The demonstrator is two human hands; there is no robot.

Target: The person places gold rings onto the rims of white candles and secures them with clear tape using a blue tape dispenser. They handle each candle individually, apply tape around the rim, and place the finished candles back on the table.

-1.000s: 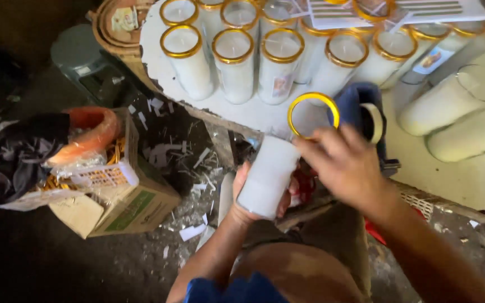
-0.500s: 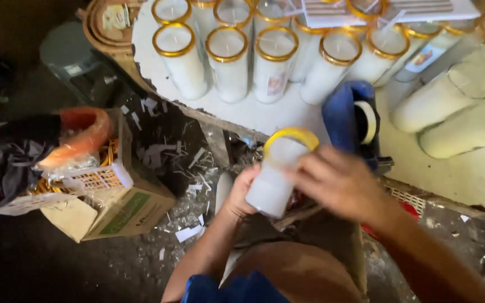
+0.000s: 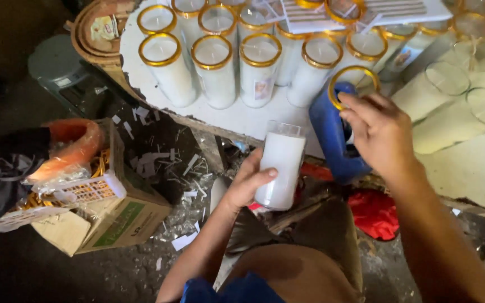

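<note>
Centre of frame: left hand point(image 3: 246, 188) clamped around a white glass candle point(image 3: 280, 166), thumb across its front, rim bare. Upper right of centre: right hand point(image 3: 378, 130) pinching a gold ring point(image 3: 348, 78) at its lower edge, above a blue holder point(image 3: 332, 134). Behind, along the top: gold-rimmed candles point(image 3: 214, 70) standing on a white table point(image 3: 237, 115).

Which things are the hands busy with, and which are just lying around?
In use:
left hand holding tall white glass candle
right hand holding gold ring

Lying about:
blue cloth
cardboard box
red rag
paper scraps
</note>
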